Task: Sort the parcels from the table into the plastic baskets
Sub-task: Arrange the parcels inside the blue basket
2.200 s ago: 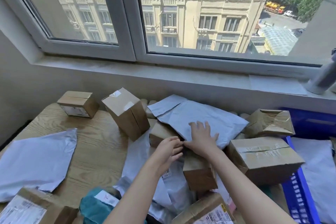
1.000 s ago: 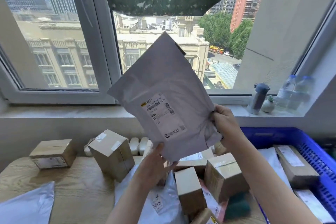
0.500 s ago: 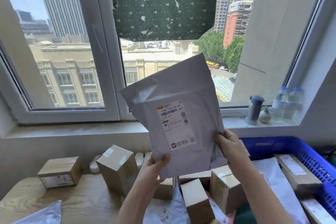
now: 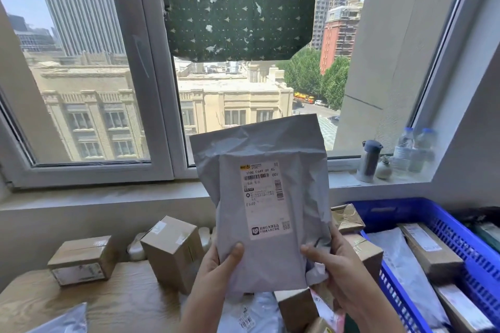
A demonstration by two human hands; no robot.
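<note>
I hold a grey plastic mailer bag (image 4: 303, 178) upright in front of me, its white shipping label facing me. My left hand (image 4: 216, 270) grips its lower left edge, thumb on the front. My right hand (image 4: 335, 265) grips its lower right corner, thumb across the front. Under the bag, cardboard boxes (image 4: 173, 254) and more grey bags (image 4: 249, 313) lie on the wooden table (image 4: 113, 303). A blue plastic basket (image 4: 465, 246) at the right holds a grey bag and long cardboard parcels.
A small box (image 4: 81, 259) sits at the table's far left. On the windowsill at the right stand a flask (image 4: 369, 161) and two water bottles (image 4: 414, 149). The wall and window run close behind the table.
I lifted the grey bag off the pile with both hands and turned it label-side toward me. It has since come lower and straighter, and my view has tilted up.
</note>
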